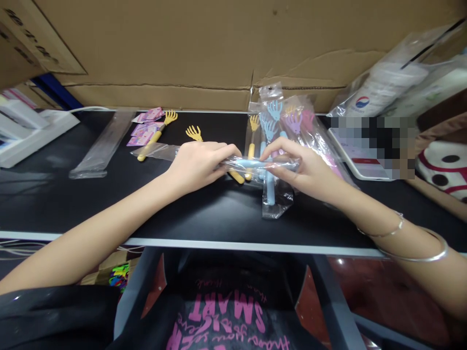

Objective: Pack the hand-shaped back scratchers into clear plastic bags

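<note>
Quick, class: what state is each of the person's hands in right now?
Left hand: closed, holding the clear plastic sleeve with the blue handle inside.
Right hand: closed, pinching the same sleeve over the blue handle.

Soft, moderate light left a pale sheen on the worktop (219, 221) and glints on the plastic bags (282, 208). The floor (370, 287) beneath looked dimmer. Wide-angle distortion stretched the picture's edges, and pixelated blocks masked a patch at right.

Cards (144, 132) lie left of the bagged scratchers (270, 129).
</note>
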A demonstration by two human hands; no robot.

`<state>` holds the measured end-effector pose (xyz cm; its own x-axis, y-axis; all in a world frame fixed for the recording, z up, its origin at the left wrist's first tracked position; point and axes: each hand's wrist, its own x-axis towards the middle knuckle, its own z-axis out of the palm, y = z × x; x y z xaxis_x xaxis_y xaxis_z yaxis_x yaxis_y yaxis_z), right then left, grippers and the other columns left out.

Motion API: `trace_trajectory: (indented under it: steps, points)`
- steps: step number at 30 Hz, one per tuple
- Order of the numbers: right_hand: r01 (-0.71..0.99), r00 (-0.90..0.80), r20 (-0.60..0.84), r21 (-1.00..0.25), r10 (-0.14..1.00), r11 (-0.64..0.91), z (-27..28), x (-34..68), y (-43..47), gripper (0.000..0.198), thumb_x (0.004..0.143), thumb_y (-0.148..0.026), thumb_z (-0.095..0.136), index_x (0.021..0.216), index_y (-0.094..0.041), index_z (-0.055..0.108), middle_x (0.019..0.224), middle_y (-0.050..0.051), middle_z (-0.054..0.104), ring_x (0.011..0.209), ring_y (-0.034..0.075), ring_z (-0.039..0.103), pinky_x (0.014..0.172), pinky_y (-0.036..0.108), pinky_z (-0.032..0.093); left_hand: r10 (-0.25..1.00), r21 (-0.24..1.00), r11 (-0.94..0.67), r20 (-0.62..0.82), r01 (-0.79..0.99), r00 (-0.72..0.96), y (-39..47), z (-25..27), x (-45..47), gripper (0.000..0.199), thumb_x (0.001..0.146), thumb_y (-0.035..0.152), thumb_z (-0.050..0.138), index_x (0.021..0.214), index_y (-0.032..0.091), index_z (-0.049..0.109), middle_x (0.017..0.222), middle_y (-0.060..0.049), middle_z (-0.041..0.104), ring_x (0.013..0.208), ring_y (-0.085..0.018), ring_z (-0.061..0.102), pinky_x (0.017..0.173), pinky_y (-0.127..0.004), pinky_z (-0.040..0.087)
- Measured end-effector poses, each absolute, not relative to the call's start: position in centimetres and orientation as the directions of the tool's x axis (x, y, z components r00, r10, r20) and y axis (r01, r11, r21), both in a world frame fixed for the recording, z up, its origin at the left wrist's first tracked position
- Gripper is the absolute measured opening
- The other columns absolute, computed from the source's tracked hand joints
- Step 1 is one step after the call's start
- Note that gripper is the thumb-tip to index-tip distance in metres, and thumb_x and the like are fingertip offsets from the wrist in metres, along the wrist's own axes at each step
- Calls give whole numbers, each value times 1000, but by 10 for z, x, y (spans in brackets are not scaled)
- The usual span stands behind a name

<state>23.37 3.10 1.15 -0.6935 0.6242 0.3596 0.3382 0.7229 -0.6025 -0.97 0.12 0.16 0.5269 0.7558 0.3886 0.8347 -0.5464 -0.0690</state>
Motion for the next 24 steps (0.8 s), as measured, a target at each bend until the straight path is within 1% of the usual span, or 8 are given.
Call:
trace_trajectory:
  steps: [4,8,11,13,15,17,20,24]
  points:
    - [263,-691,388,-651,610,712,7,231,32,23,88,-41,59,97,-20,59,97,4,64,90,18,61,79,31,48,729,-70,-573,412,816,547,0,-2,-6,22,88,24,48,103,24,64,84,1,70,75,-15,65,57,-24,31]
    - [244,-693,384,-670,609,701,6,230,32,20,88,-37,60,99,-20,60,98,3,63,91,17,60,79,29,47,727,-60,-576,419,815,544,1,-5,-6,23,86,22,49,103,25,63,85,3,71,76,-14,66,56,-24,30]
    - [264,-670,358,-704,651,659,11,231,30,18,87,-36,61,98,-21,60,96,2,62,82,15,59,71,27,47,750,-33,-553,416,833,514,1,-4,-7,26,85,21,48,106,26,63,86,3,71,77,-14,66,56,-23,30]
    - [266,-640,322,-758,697,595,14,233,30,19,87,-37,61,98,-23,59,91,1,61,68,12,56,60,26,44,776,-3,-525,410,851,479,1,-2,-8,27,85,22,48,107,25,62,84,3,70,77,-14,66,56,-23,30]
    - [249,-614,274,-823,741,510,15,235,30,20,87,-39,60,101,-25,58,79,-2,58,55,9,49,50,24,38,805,33,-493,397,869,441,1,-1,-8,28,84,22,49,110,25,62,84,3,70,77,-14,66,56,-22,30]
    - [202,-591,241,-880,770,431,14,235,31,20,88,-40,59,101,-26,57,69,-4,54,48,8,44,46,23,34,831,67,-462,382,884,405,2,1,-9,29,84,24,50,111,26,61,84,3,70,79,-15,66,56,-22,29]
    - [108,-576,215,-936,789,335,12,233,33,17,89,-37,57,101,-26,57,71,-4,56,49,8,46,46,23,37,853,103,-432,368,896,369,3,2,-10,28,85,27,50,111,27,61,84,3,70,79,-15,66,56,-22,29]
    - [-8,-658,153,-981,738,196,10,231,35,23,92,-40,50,108,-24,56,81,-1,62,53,9,52,49,24,45,863,129,-429,351,894,363,3,2,-10,28,87,29,49,112,28,61,84,3,70,77,-16,66,56,-22,29]
